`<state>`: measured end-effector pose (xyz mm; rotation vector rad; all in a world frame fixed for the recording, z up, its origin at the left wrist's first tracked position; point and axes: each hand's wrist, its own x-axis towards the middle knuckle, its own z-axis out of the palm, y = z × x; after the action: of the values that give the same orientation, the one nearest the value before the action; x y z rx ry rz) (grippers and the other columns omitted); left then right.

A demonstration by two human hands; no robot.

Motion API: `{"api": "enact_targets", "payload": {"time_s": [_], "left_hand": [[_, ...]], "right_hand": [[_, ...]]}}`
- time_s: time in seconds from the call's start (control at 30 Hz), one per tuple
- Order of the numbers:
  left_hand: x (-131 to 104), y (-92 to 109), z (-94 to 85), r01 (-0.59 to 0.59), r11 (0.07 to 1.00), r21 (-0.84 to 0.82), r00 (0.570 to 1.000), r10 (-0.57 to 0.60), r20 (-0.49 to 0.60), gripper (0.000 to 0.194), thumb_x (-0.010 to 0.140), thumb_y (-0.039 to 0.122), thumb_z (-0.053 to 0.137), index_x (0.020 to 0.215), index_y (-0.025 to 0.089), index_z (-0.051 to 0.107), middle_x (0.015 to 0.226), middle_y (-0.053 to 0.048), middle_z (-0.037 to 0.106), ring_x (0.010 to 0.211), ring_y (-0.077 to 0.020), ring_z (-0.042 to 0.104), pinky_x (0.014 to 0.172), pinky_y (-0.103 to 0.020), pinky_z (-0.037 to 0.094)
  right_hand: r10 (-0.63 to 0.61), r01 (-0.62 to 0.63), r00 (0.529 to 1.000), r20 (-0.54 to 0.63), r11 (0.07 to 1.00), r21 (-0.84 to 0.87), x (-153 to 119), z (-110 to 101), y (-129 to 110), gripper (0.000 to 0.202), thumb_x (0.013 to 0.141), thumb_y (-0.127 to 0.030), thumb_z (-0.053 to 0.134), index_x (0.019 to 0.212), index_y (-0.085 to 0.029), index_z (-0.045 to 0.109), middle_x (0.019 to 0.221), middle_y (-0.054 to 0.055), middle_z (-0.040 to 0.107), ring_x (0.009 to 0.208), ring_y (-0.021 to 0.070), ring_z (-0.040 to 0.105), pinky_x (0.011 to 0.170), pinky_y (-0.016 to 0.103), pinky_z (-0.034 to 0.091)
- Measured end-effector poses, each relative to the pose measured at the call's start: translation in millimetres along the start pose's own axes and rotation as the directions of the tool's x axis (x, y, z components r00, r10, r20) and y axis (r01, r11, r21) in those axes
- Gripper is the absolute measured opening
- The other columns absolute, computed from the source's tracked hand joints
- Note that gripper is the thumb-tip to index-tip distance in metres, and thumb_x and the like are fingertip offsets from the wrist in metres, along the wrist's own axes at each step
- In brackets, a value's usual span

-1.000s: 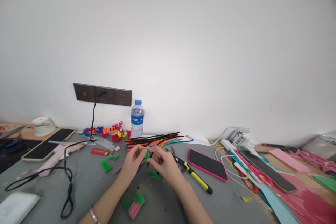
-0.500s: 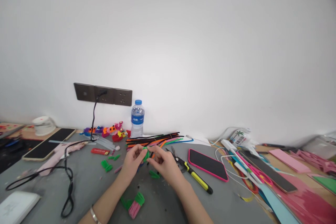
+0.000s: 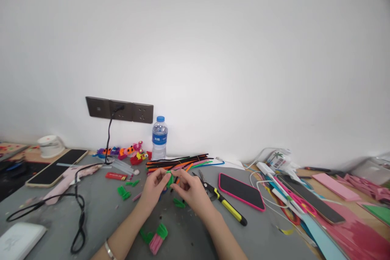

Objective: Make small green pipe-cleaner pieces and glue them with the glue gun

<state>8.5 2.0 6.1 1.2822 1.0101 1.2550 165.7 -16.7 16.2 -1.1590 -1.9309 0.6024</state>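
Note:
Between my two hands is a small green piece of pipe cleaner (image 3: 170, 179), partly hidden by the fingers. My left hand (image 3: 155, 187) pinches it from the left, thumb against fingertips. From the other side, my right hand (image 3: 190, 191) is closed on it too. Just beyond the fingers lies a bundle of black, orange, pink and green pipe cleaners (image 3: 179, 162). Bent green pieces (image 3: 123, 192) rest left of my left hand, and another green piece (image 3: 179, 202) is below the hands. A pink and green pipe cleaner bundle (image 3: 157, 239) lies nearer to me.
Yellow-handled pliers (image 3: 230, 207) and a pink-cased phone (image 3: 241, 191) lie to the right. A water bottle (image 3: 160, 138) stands by the wall. At left are a pink glue gun (image 3: 65, 180), a black cable (image 3: 79, 211) and another phone (image 3: 57, 167). Pink scissors (image 3: 304, 204) lie far right.

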Motion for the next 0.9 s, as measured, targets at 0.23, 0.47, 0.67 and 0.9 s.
{"api": "enact_targets", "payload": {"time_s": [0.23,0.47,0.67,0.9], "left_hand": [[0.0,0.1,-0.1,-0.014,1.0,0.023,1.0,0.014,-0.001,0.04,0.069,0.057,0.066,0.063,0.019,0.053,0.054,0.008,0.043,0.047,-0.0101,0.042,0.046,-0.021,0.034],[0.2,0.7,-0.2,-0.019,0.999,0.043,1.0,0.019,0.007,0.039,0.071,0.056,0.065,0.064,0.019,0.053,0.055,0.007,0.044,0.047,-0.0103,0.043,0.046,-0.021,0.035],[0.5,-0.9,-1.2,-0.017,0.999,0.05,1.0,0.017,0.012,0.038,0.073,0.055,0.064,0.066,0.018,0.055,0.056,0.007,0.044,0.048,-0.01,0.043,0.048,-0.021,0.034],[1.7,-2.4,-0.9,-0.017,0.999,0.035,1.0,0.017,0.008,0.039,0.072,0.055,0.065,0.067,0.018,0.057,0.056,0.007,0.046,0.047,-0.0102,0.044,0.047,-0.021,0.034]], "right_hand": [[0.002,-0.002,1.0,0.006,1.0,-0.02,1.0,-0.3,-2.0,0.027,0.082,-0.017,0.062,0.109,-0.019,0.062,0.055,-0.01,0.032,0.047,0.0088,0.034,0.05,0.019,0.029],[0.009,-0.008,1.0,0.012,0.999,-0.034,-0.5,-0.8,-3.4,0.026,0.082,-0.017,0.062,0.108,-0.018,0.062,0.055,-0.011,0.032,0.047,0.0091,0.034,0.05,0.019,0.029],[-0.001,0.001,1.0,0.011,1.0,-0.026,-0.1,1.1,0.1,0.027,0.083,-0.018,0.061,0.11,-0.019,0.061,0.055,-0.01,0.033,0.047,0.0096,0.035,0.05,0.019,0.028],[-0.003,0.003,1.0,0.001,1.0,-0.031,0.1,1.0,-2.0,0.026,0.083,-0.018,0.061,0.109,-0.018,0.061,0.055,-0.01,0.032,0.047,0.0096,0.035,0.05,0.02,0.029]]}}
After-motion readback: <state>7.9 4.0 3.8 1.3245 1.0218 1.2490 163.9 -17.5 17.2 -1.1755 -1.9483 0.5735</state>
